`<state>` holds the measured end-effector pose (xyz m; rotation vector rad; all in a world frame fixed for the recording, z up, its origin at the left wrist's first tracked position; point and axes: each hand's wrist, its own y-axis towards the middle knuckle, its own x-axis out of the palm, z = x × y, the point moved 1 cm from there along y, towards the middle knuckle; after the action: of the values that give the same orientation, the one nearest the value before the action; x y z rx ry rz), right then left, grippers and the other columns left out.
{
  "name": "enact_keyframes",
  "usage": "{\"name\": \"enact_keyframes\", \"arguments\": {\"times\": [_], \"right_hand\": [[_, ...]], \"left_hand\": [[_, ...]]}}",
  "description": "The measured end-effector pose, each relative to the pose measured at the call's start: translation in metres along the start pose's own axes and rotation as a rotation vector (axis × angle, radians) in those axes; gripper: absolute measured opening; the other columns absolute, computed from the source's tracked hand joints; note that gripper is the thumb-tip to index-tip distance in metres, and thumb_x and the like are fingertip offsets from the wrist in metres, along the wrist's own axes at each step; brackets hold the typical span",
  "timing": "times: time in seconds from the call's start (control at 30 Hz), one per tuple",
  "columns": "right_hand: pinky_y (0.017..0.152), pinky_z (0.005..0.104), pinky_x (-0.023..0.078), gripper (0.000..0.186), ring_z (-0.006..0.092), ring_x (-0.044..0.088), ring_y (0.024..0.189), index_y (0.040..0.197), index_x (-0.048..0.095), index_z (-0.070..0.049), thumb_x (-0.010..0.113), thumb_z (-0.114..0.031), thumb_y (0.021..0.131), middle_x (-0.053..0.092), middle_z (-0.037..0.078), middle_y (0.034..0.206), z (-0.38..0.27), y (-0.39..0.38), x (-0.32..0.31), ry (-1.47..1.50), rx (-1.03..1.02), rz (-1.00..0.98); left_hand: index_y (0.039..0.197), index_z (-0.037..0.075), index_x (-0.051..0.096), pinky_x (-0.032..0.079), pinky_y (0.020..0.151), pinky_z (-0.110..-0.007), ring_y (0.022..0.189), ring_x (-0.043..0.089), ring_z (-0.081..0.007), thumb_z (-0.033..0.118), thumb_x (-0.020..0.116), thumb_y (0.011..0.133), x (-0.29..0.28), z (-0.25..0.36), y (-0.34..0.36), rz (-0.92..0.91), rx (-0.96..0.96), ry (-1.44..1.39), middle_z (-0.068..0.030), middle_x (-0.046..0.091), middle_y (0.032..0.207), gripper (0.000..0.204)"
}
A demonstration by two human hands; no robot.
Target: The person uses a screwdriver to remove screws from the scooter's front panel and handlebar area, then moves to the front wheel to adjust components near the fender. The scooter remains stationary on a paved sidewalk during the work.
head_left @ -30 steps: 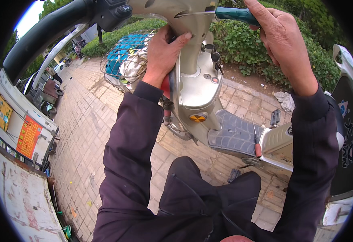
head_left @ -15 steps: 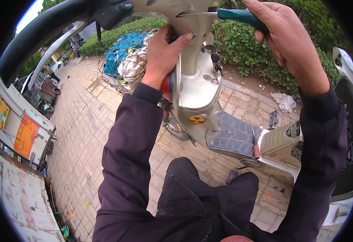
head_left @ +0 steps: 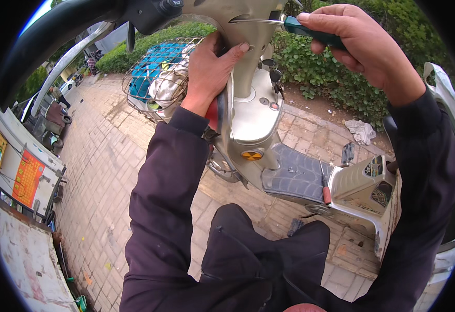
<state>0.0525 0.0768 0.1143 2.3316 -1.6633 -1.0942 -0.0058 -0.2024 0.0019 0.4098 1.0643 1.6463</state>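
Observation:
My right hand (head_left: 360, 41) is wrapped around the green handle of a screwdriver (head_left: 313, 30). Its thin metal shaft points left, and the tip meets a dark slot in the beige column cover (head_left: 253, 31) below the handlebar of an electric scooter. Lower on that column, my left hand (head_left: 210, 73) grips the edge of the cover. Its thumb lies on the front face beside a small hole, while most of the fingers are hidden behind. Keys (head_left: 275, 76) hang on the right side of the column.
A second screwdriver (head_left: 326, 192) with a red handle lies on the scooter's dark footboard (head_left: 295, 171). Beyond my left hand is a wire basket (head_left: 157, 78) holding bags. The black handlebar grip (head_left: 56, 47) crosses the upper left. Bushes (head_left: 321, 67) line the paving behind.
My right hand has shifted slightly right and down along with the screwdriver handle, while the tip stays at the slot. My left hand keeps its place on the cover.

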Motion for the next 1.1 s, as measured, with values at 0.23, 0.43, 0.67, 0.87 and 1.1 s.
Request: {"name": "enact_keyframes", "arguments": {"times": [0.23, 0.43, 0.67, 0.87, 1.1], "right_hand": [[0.054, 0.0332, 0.048, 0.012, 0.0204, 0.063, 0.067, 0.092, 0.065, -0.004, 0.073, -0.007, 0.085, 0.060, 0.006, 0.077, 0.000, -0.010, 0.018, -1.359, -1.248, 0.400], [0.040, 0.0248, 0.037, 0.020, 0.0078, 0.052, 0.048, 0.091, 0.069, 0.001, 0.071, -0.018, 0.096, 0.071, 0.009, 0.077, -0.015, 0.007, 0.002, 0.276, 0.310, -0.214], [0.058, 0.0330, 0.051, 0.013, 0.0253, 0.065, 0.077, 0.095, 0.061, -0.003, 0.066, -0.004, 0.083, 0.063, 0.013, 0.088, 0.012, -0.003, 0.002, -1.288, -1.023, 0.296], [0.056, 0.0273, 0.050, 0.020, 0.0156, 0.062, 0.065, 0.103, 0.071, -0.001, 0.074, -0.019, 0.093, 0.069, 0.006, 0.079, 0.001, 0.016, 0.000, -0.298, -0.229, -0.055], [0.045, 0.0278, 0.042, 0.024, 0.0121, 0.056, 0.053, 0.098, 0.070, 0.000, 0.074, -0.024, 0.094, 0.069, 0.007, 0.077, -0.002, 0.004, 0.004, -0.872, -0.896, 0.224]], "left_hand": [[0.117, -0.004, 0.066, 0.054, 0.084, -0.033, 0.093, 0.072, -0.0230, 0.037, 0.080, 0.089, 0.000, 0.000, 0.001, 0.018, 0.039, 0.032, -0.0156, 0.076, 0.105, 0.052], [0.115, -0.003, 0.067, 0.054, 0.083, -0.035, 0.092, 0.073, -0.0254, 0.042, 0.080, 0.089, -0.001, -0.001, 0.000, 0.000, 0.007, 0.071, -0.0162, 0.076, 0.102, 0.054], [0.114, -0.003, 0.067, 0.054, 0.083, -0.037, 0.091, 0.073, -0.0284, 0.044, 0.080, 0.088, 0.001, -0.006, 0.002, 0.035, 0.066, 0.081, -0.0171, 0.076, 0.101, 0.055], [0.115, -0.003, 0.066, 0.054, 0.083, -0.037, 0.092, 0.073, -0.0292, 0.041, 0.080, 0.088, -0.002, -0.006, 0.002, 0.028, 0.044, 0.090, -0.0176, 0.076, 0.102, 0.054], [0.116, -0.004, 0.066, 0.054, 0.084, -0.036, 0.092, 0.073, -0.0278, 0.039, 0.080, 0.088, 0.002, -0.004, 0.002, 0.033, 0.061, 0.008, -0.0172, 0.076, 0.103, 0.053]]}}
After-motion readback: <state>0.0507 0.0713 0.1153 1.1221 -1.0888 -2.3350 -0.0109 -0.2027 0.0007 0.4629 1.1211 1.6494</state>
